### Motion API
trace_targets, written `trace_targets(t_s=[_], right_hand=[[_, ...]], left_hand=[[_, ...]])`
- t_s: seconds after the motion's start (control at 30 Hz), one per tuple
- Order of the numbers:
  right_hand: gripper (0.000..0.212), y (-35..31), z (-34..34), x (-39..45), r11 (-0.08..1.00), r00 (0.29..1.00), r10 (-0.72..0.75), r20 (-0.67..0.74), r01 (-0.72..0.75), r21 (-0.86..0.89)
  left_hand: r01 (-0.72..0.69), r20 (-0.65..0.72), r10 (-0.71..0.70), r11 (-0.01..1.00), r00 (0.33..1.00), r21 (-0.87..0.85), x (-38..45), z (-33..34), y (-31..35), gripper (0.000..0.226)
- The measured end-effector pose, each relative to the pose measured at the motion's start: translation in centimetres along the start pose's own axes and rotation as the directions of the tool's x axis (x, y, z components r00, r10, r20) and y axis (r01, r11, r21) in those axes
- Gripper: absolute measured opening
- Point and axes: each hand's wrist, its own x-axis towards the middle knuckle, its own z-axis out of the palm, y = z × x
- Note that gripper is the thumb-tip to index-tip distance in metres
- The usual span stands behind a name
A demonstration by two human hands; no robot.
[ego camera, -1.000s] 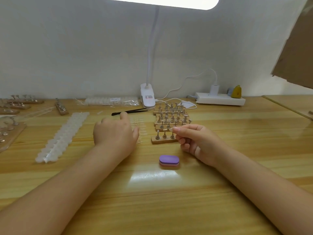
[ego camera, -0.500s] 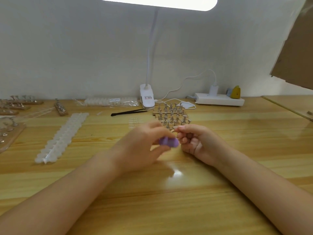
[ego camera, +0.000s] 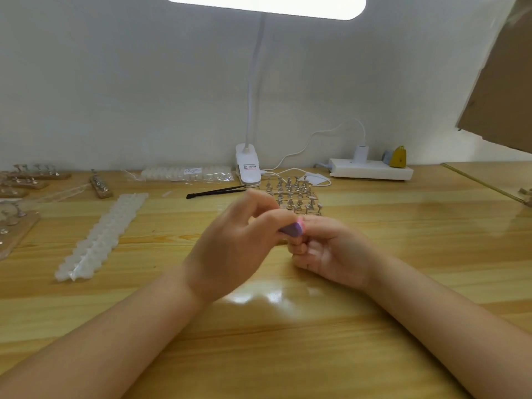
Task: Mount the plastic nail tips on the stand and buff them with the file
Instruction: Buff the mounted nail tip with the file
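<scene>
A pale wooden table (ego camera: pixel 374 326) carries a long strip of translucent white plastic nail tips (ego camera: pixel 100 237) toward its left edge and a cluster of wooden stands with metal pegs (ego camera: pixel 296 194) near the middle of its far edge. At the table's middle, the left hand (ego camera: pixel 233 249) grips a small purple oval buffing file (ego camera: pixel 292 229) in curled fingers. The file touches the fingertips of the right hand (ego camera: pixel 331 249), which is curled, pinching something too small to make out.

Before us, a wooden counter (ego camera: pixel 374 231) carries strips of clear nail tips (ego camera: pixel 100 237) at left, black tweezers (ego camera: pixel 216 192) and pegged wooden stands (ego camera: pixel 293 194) at centre, a lamp clamp (ego camera: pixel 247 165) and power strip (ego camera: pixel 371 169) along the far edge.
</scene>
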Motion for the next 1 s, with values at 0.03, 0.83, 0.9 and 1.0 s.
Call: trace_targets(t_s=[0.03,0.83,0.9,1.0], right_hand=[[0.016,0.1,0.1,0.0,1.0,1.0,0.007,0.013,-0.007,0.003],[0.01,0.4,-0.3,0.2,0.996,0.998,0.037,-0.053,-0.032,0.084],[0.002,0.4,-0.3,0.3,0.995,0.996,0.039,-0.081,-0.031,0.093],[0.002,0.6,-0.2,0.4,0.997,0.996,0.019,-0.091,-0.013,0.075]], left_hand=[[-0.04,0.023,0.041,0.999,0.999,-0.018,0.1,0.3,0.4,0.028],[0.056,0.033,-0.068,0.957,0.997,0.286,-0.7,0.2,-0.5,0.021],[0.106,0.0,-0.111,0.948,0.994,0.3,-0.9,-0.2,-1.0,0.015],[0.051,-0.016,-0.048,0.971,0.999,0.232,-0.6,0.0,-0.4,0.018]])
